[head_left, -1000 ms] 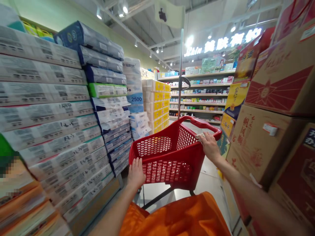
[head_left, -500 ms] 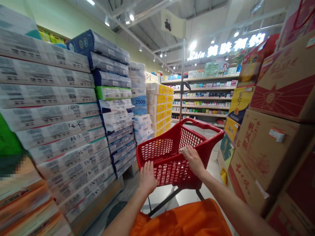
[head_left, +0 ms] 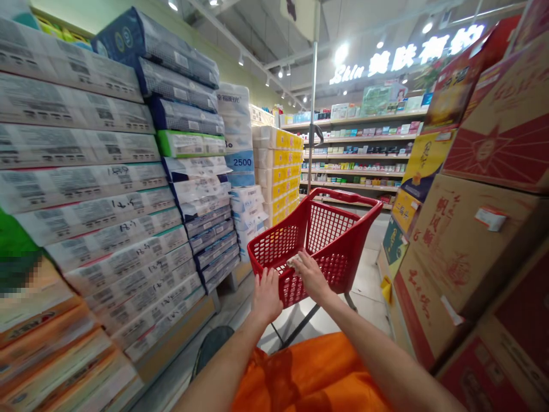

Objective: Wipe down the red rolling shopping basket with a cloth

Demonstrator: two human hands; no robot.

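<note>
Red plastic forms the mesh-sided shopping cart [head_left: 349, 252], standing on the pale floor [head_left: 372, 292] just ahead of the person. The left hand [head_left: 268, 294] lies over its near corner, fingertips at the rim; the palm is out of sight, so I cannot tell how firm that grip is. The right hand [head_left: 312, 277] is at the rim of the near side, its grip partly closed on a pale wad [head_left: 294, 261] mostly hidden under the fingers. Orange fabric [head_left: 309, 372] fills the bottom edge, and a flag [head_left: 300, 16] above is cut off by the top. Pixelation covers a patch at the far left. Wrapped packs [head_left: 107, 183] are stacked along the left, cartons [head_left: 484, 240] along the right. Behind, shelves [head_left: 364, 139] carry goods too small to identify, below a glowing sign [head_left: 407, 54].
</note>
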